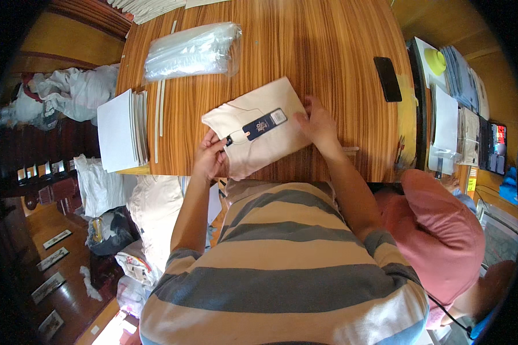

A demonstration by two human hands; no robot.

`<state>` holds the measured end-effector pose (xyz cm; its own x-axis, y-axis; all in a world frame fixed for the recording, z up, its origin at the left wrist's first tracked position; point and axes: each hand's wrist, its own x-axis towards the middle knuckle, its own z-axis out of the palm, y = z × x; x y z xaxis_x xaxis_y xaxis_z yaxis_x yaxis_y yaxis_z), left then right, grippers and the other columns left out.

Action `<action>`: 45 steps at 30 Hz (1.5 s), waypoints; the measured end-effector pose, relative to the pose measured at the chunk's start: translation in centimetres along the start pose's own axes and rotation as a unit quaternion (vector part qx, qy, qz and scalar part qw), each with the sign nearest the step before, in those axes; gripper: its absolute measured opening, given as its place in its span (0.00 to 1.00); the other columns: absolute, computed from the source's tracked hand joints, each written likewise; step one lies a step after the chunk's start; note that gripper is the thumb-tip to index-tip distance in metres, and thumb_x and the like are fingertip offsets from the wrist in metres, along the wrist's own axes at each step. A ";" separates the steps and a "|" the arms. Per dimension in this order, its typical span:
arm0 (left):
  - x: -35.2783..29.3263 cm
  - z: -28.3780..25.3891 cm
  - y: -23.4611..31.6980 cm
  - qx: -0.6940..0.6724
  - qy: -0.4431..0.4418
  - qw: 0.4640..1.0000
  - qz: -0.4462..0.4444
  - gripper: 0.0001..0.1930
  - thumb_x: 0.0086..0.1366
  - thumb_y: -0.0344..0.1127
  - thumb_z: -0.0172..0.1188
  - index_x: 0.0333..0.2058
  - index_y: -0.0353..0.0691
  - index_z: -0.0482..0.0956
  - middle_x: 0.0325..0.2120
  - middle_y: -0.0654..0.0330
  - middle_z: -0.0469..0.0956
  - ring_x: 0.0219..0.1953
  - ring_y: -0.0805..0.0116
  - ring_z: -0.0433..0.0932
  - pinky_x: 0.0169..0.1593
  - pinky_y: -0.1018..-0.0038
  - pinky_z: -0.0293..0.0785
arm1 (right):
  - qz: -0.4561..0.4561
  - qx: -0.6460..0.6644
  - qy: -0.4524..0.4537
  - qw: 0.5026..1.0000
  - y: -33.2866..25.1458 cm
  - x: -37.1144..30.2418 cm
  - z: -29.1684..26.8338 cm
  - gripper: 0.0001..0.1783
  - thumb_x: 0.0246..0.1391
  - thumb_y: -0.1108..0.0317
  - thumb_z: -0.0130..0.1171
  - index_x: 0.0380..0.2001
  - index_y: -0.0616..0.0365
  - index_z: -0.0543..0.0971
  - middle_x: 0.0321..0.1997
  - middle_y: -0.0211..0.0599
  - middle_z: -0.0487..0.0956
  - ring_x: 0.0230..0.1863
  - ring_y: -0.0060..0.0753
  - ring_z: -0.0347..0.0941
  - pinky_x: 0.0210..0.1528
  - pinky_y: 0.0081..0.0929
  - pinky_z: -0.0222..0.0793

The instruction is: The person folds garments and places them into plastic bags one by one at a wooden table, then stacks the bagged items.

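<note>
A folded cream garment lies at a slant over the table's near edge, in front of my body. On top of it rests a dark blue hang tag with a white patch, tied by a thin cord. My left hand pinches the garment's lower left edge, close to a small black label. Along the right edge is my right hand, thumb over the cloth and fingers apart from it, slightly blurred.
Clear plastic bags are stacked on the wooden table. White sheets stand at its left edge; a black phone lies at the right. A person in a pink top sits close on my right. Cloth hangs at lower left.
</note>
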<state>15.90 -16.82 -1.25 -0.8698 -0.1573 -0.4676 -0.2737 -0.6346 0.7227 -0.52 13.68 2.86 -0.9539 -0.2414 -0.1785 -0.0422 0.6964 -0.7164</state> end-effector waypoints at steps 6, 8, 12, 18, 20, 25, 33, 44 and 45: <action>-3.6 3.2 -4.7 -0.043 0.114 0.992 0.007 0.26 0.72 0.19 0.56 0.66 0.46 0.70 0.58 0.64 0.81 0.57 0.67 0.81 0.51 0.66 0.84 | -0.187 -0.198 -0.172 0.947 -3.4 -2.5 2.3 0.16 0.61 0.60 0.65 0.49 0.55 0.84 0.41 0.48 0.87 0.44 0.55 0.83 0.44 0.52 0.79; -3.9 4.2 -4.8 -0.047 0.118 0.992 0.007 0.26 0.72 0.20 0.57 0.66 0.45 0.70 0.58 0.64 0.81 0.57 0.67 0.81 0.52 0.65 0.84 | -0.263 -0.126 -0.109 0.950 -3.0 -4.5 4.9 0.15 0.61 0.59 0.65 0.48 0.52 0.85 0.41 0.44 0.87 0.41 0.54 0.83 0.43 0.50 0.80; -3.5 3.2 -5.1 -0.019 0.095 0.995 0.005 0.26 0.72 0.20 0.57 0.66 0.46 0.69 0.59 0.63 0.81 0.57 0.67 0.81 0.54 0.64 0.82 | -0.311 -0.086 -0.058 0.945 -3.2 -5.9 6.4 0.15 0.62 0.59 0.63 0.48 0.50 0.86 0.38 0.39 0.88 0.36 0.52 0.85 0.37 0.48 0.81; -3.8 3.5 -5.3 -0.039 0.105 0.993 0.023 0.25 0.73 0.21 0.57 0.66 0.45 0.70 0.57 0.63 0.81 0.56 0.67 0.81 0.51 0.65 0.84 | -0.238 -0.130 -0.113 0.956 -3.6 -6.0 3.5 0.19 0.64 0.51 0.61 0.51 0.49 0.84 0.31 0.43 0.86 0.34 0.55 0.84 0.38 0.51 0.82; -3.7 3.7 -5.5 -0.040 0.103 0.993 0.028 0.25 0.73 0.20 0.57 0.66 0.45 0.70 0.57 0.63 0.81 0.56 0.67 0.81 0.52 0.63 0.85 | -0.106 -0.124 -0.112 0.980 -4.2 -4.1 2.6 0.26 0.61 0.46 0.65 0.52 0.53 0.83 0.38 0.47 0.86 0.41 0.55 0.84 0.43 0.50 0.82; -3.4 2.9 -5.7 -0.027 0.087 0.995 0.031 0.28 0.73 0.20 0.55 0.69 0.44 0.66 0.61 0.61 0.78 0.59 0.64 0.81 0.55 0.62 0.85 | -0.103 -0.158 -0.023 0.982 -5.1 0.4 2.7 0.44 0.47 0.37 0.75 0.53 0.66 0.79 0.63 0.53 0.76 0.66 0.56 0.72 0.62 0.46 0.75; -4.0 3.2 -5.2 -0.043 0.082 0.995 0.040 0.25 0.73 0.19 0.55 0.66 0.42 0.69 0.58 0.60 0.81 0.57 0.65 0.82 0.54 0.63 0.86 | -0.024 0.054 -0.080 0.995 -3.5 0.9 2.2 0.30 0.48 0.46 0.78 0.42 0.61 0.85 0.44 0.46 0.86 0.49 0.47 0.83 0.51 0.43 0.79; -3.5 0.8 -5.4 0.024 0.062 0.998 0.019 0.33 0.71 0.26 0.63 0.72 0.45 0.63 0.67 0.55 0.72 0.66 0.55 0.73 0.65 0.50 0.73 | -0.022 -0.092 0.103 0.990 1.3 -4.8 0.0 0.25 0.62 0.44 0.62 0.36 0.59 0.84 0.36 0.55 0.85 0.36 0.59 0.84 0.40 0.52 0.82; -2.9 -0.8 -5.1 0.033 0.044 0.998 0.019 0.33 0.71 0.26 0.63 0.72 0.44 0.62 0.67 0.55 0.72 0.66 0.55 0.73 0.64 0.51 0.74 | 0.041 -0.084 0.052 0.994 1.9 -5.7 -0.2 0.32 0.63 0.39 0.59 0.28 0.63 0.86 0.28 0.56 0.85 0.32 0.61 0.84 0.38 0.53 0.82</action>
<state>20.11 -13.70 -3.99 -0.8416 -0.2472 -0.4801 -0.2704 -0.5768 0.7709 4.75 16.55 2.66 -0.9815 -0.1142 -0.1540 -0.0041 0.8156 -0.5787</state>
